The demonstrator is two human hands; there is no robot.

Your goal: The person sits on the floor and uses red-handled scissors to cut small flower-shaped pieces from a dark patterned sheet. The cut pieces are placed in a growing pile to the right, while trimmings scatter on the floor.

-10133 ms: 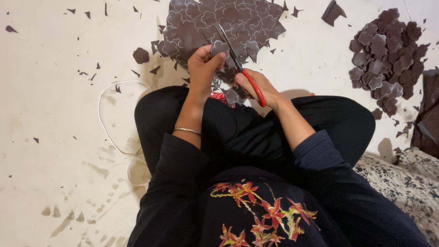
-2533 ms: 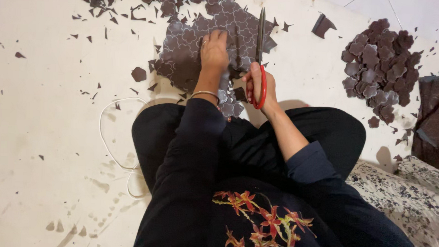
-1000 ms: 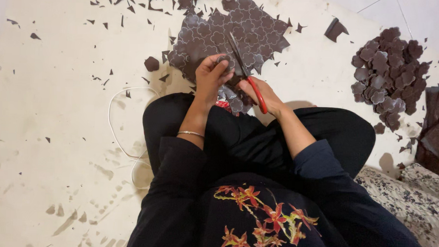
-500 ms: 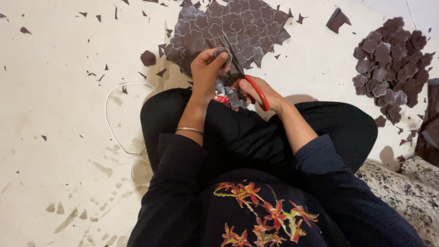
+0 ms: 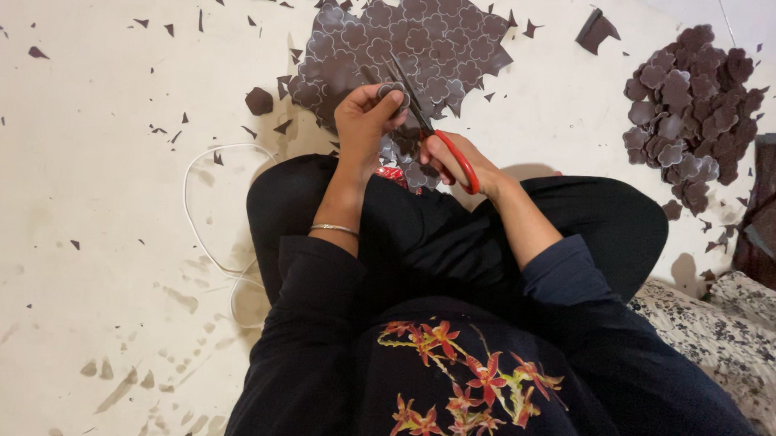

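Observation:
I sit cross-legged on a pale floor. My left hand (image 5: 364, 121) pinches a small dark brown flower-shaped piece (image 5: 394, 91) at the near edge of a big dark brown sheet (image 5: 411, 38) marked with pale flower outlines. My right hand (image 5: 459, 160) grips red-handled scissors (image 5: 426, 125), whose dark blades point up and left, right beside the pinched piece. Both hands hover just above my knees, close together.
A heap of cut brown flower shapes (image 5: 688, 112) lies at the right. Small brown offcuts (image 5: 259, 100) scatter over the floor. A white cable (image 5: 201, 211) loops by my left knee. Dark material (image 5: 771, 214) and a patterned cloth (image 5: 728, 333) sit at the right edge.
My left hand came back from pressing flat on the sheet and now pinches a piece near the blades. The scissors swung from upright to slanting left.

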